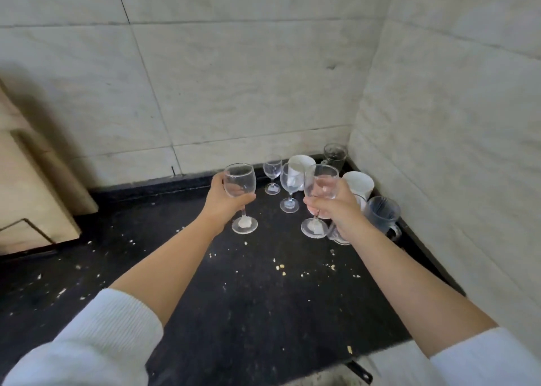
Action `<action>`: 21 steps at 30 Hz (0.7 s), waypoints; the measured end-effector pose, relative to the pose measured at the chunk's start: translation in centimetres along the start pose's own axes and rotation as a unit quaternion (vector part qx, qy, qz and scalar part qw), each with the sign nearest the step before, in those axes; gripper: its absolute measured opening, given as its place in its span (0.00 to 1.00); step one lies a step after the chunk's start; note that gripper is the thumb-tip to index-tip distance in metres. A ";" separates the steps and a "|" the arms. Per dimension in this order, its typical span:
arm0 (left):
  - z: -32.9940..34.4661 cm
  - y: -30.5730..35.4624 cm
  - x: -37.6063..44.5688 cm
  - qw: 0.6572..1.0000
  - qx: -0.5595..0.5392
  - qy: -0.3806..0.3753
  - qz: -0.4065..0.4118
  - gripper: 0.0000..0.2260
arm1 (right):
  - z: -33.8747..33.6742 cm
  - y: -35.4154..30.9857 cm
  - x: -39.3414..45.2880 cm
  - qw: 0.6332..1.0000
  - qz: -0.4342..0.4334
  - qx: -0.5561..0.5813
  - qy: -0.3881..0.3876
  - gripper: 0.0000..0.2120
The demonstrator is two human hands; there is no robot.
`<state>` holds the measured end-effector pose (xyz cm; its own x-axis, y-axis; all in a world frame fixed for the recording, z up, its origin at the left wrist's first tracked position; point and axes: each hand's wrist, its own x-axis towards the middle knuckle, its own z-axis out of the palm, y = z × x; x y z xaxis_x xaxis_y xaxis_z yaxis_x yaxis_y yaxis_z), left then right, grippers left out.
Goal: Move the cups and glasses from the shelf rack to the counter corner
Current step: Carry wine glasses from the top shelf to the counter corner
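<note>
Clear glass, stemmed: 2 wine glasses are held above the black counter [257, 292], 1 in each hand. The left-hand wine glass [240, 185] is gripped by the left hand [224, 201], fingers closed around the lower bowl and upper stem; its long axis is near upright, rim up, foot down, tilted slightly. The right-hand wine glass [320, 182] is gripped by the right hand [336, 210], fingers closed around the stem just under the bowl; its axis is likewise near upright, rim up. Whether either foot touches the counter cannot be told.

Toward the far right corner of the counter, where 2 tiled walls meet, further items are grouped. 2 smaller wine glasses, the far stemmed glass [272, 169] and the near stemmed glass [289, 185], are set upright between the hands. 2 white cups, the rear cup [301, 163] and the side cup [358, 183], are placed behind the right hand. A glass mug [335, 153] is set deepest in the corner; a handled glass mug [382, 213] is placed along the right edge.

Pale crumbs [279, 267] are scattered over the counter. White sleeves [108, 327] are pushed up both forearms.
</note>
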<state>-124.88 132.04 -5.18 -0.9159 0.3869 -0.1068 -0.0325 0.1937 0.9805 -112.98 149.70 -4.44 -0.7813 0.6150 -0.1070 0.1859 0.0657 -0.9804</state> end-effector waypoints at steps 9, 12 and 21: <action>2.8 -5.9 10.4 0.996 0.052 -0.016 -0.076 0.31 | 4.1 5.8 7.8 0.995 0.046 -0.079 0.033 0.34; 4.4 -7.3 12.6 0.993 0.074 -0.038 -0.085 0.31 | 4.7 8.2 9.1 0.993 0.090 -0.067 0.037 0.33; 8.2 -8.6 17.5 0.989 0.100 -0.053 -0.098 0.32 | 4.5 11.9 12.1 0.990 0.087 0.063 0.091 0.34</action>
<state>-137.39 144.53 -16.80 -0.8524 0.4152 -0.3178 -0.1149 0.4442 0.8885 -122.92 154.41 -18.16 -0.6224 0.7400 -0.2550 0.2226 -0.1450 -0.9641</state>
